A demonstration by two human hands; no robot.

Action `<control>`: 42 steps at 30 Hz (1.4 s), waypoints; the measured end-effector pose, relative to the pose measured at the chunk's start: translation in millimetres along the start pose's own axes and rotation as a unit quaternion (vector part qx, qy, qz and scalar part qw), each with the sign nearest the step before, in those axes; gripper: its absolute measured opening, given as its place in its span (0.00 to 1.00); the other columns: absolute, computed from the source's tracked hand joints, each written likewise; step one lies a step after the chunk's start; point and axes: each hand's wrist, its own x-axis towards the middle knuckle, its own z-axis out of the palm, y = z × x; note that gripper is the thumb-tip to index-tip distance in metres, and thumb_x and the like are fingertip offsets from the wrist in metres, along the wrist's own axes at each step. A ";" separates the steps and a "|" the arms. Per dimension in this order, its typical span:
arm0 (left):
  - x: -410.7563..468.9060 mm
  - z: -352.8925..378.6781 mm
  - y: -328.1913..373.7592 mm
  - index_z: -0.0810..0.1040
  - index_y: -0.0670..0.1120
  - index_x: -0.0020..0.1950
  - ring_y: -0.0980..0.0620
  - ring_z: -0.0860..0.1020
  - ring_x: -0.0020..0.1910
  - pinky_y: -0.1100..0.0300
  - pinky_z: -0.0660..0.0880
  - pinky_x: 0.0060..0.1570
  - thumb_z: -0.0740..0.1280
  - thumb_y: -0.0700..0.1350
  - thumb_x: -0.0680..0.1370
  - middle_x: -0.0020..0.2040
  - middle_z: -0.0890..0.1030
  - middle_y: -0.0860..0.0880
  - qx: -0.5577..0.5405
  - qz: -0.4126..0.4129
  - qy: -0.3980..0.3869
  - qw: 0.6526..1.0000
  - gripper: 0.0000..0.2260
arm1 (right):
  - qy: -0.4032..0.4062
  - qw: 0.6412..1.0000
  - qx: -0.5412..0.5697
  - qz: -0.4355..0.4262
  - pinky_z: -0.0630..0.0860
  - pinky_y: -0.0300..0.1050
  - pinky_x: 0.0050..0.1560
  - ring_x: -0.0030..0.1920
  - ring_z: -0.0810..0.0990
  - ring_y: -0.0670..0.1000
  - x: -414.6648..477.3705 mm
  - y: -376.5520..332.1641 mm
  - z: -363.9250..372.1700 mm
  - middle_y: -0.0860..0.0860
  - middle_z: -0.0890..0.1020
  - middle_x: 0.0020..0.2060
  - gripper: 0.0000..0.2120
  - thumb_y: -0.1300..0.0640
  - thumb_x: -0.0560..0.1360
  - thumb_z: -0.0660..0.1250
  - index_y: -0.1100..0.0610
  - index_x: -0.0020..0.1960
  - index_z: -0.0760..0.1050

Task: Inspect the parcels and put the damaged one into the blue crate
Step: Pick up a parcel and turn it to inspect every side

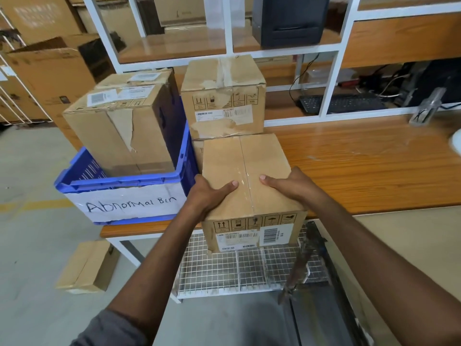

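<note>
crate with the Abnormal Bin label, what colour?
Blue crate, white label on its front; head view.

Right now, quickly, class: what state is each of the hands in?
Left hand: holds the front parcel, thumb on top.
Right hand: holds the same parcel, thumb on top.

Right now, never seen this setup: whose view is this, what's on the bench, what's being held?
There is one picture, taken by a camera worn on a person's head and looking down at their own bare hands; no robot is involved. The left hand and right hand grip a taped parcel at the front edge of the wooden bench. A rear parcel stands behind it. To the left, a blue crate labelled "Abnormal Bin" already holds a torn parcel.
</note>
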 end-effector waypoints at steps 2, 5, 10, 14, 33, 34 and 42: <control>5.4 0.4 3.9 0.61 0.45 0.73 0.42 0.75 0.67 0.42 0.76 0.65 0.79 0.63 0.71 0.70 0.73 0.44 -0.001 -0.009 0.004 1.000 0.42 | -0.004 1.000 -0.013 -0.002 0.76 0.52 0.57 0.65 0.78 0.58 8.7 -7.7 -0.5 0.52 0.77 0.69 0.49 0.34 0.64 0.81 0.56 0.75 0.66; 11.7 4.7 1.2 0.61 0.46 0.72 0.41 0.76 0.66 0.40 0.76 0.66 0.79 0.59 0.72 0.69 0.73 0.44 -0.020 -0.020 0.012 1.000 0.39 | 0.000 0.998 -0.060 0.015 0.77 0.56 0.62 0.64 0.78 0.59 19.5 -12.1 0.2 0.53 0.78 0.67 0.48 0.36 0.63 0.82 0.57 0.73 0.67; 18.6 6.0 1.3 0.60 0.47 0.71 0.42 0.76 0.65 0.42 0.76 0.65 0.80 0.56 0.73 0.66 0.73 0.47 -0.038 -0.031 0.007 0.999 0.38 | -0.009 0.997 -0.075 0.025 0.77 0.59 0.64 0.65 0.77 0.60 32.4 -11.6 1.7 0.54 0.77 0.69 0.53 0.32 0.62 0.80 0.56 0.76 0.63; 35.7 2.1 7.9 0.60 0.46 0.77 0.42 0.74 0.69 0.44 0.76 0.66 0.79 0.60 0.72 0.71 0.72 0.46 -0.033 -0.017 -0.003 0.999 0.42 | 0.018 0.997 -0.070 0.004 0.75 0.60 0.67 0.69 0.76 0.62 46.6 -19.7 3.5 0.55 0.75 0.72 0.53 0.25 0.67 0.72 0.58 0.78 0.61; 132.7 6.0 47.0 0.61 0.43 0.78 0.38 0.73 0.71 0.39 0.73 0.68 0.72 0.71 0.72 0.73 0.74 0.42 0.079 -0.002 0.056 0.995 0.47 | 0.097 0.979 -0.180 0.007 0.72 0.53 0.62 0.71 0.75 0.61 120.1 -78.4 16.0 0.57 0.76 0.72 0.52 0.20 0.72 0.58 0.62 0.77 0.64; 138.4 5.9 48.1 0.63 0.43 0.77 0.38 0.75 0.69 0.40 0.74 0.67 0.71 0.73 0.72 0.72 0.75 0.42 0.087 -0.001 0.068 0.994 0.46 | 0.104 0.978 -0.182 0.010 0.72 0.53 0.61 0.71 0.75 0.61 124.7 -78.7 17.3 0.57 0.77 0.71 0.52 0.20 0.72 0.58 0.62 0.77 0.65; 151.2 9.1 50.2 0.61 0.42 0.78 0.38 0.74 0.71 0.42 0.73 0.67 0.72 0.69 0.74 0.73 0.74 0.42 0.100 -0.001 0.091 0.991 0.45 | 0.133 0.970 -0.201 0.019 0.73 0.51 0.59 0.68 0.77 0.61 135.8 -77.2 22.6 0.57 0.79 0.68 0.50 0.22 0.72 0.61 0.61 0.76 0.66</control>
